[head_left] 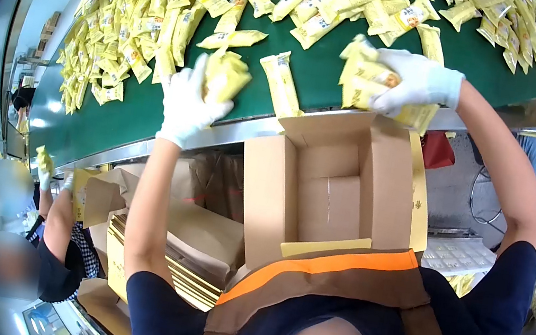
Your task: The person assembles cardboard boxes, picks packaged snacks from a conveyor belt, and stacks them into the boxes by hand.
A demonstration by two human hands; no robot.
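The left hand [188, 107] curls around yellow packs [227, 78], blurred and too bunched to count. The right hand [413, 82] clamps more, its fingers hiding part of them, above the far edge of an open carton [389, 180]. The apron [335, 276] overlaps the carton's near side. 1 loose pack [281, 85] lies between the hands on the green counter [112, 134]; the heap beyond is cut off above. 2 people show at left, 1 mostly out of frame.
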